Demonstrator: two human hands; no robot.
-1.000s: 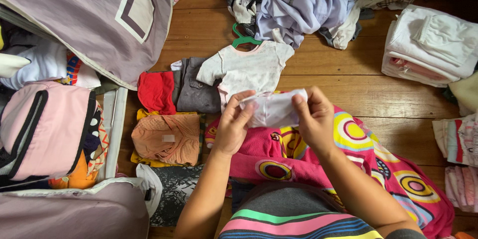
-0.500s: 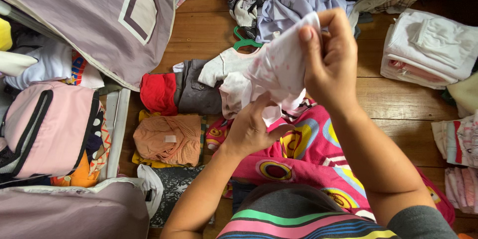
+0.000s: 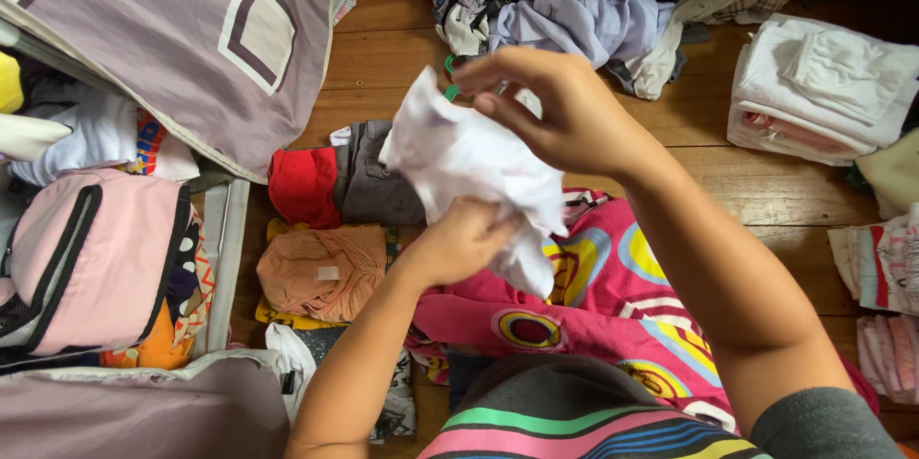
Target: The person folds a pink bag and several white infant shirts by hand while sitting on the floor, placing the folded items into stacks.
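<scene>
At far left we note a pink bag (image 3: 91,253), smooth and padded, beneath a grey fabric flap (image 3: 191,38). Next come folded clothes on the wooden floor (image 3: 728,181): a red piece (image 3: 302,186), a dark grey piece (image 3: 373,177), a soft peach piece (image 3: 321,272). Our left hand (image 3: 459,244) is curled closed, gripping the lower part of a small white garment (image 3: 469,162), thin and crumpled, held up in the air over our lap. Our right hand (image 3: 565,110) pinches its upper edge between thumb and fingers. Below lies a bright pink cloth (image 3: 613,296) with ringed circles. At far right sits a stack of folded white laundry (image 3: 823,86).
</scene>
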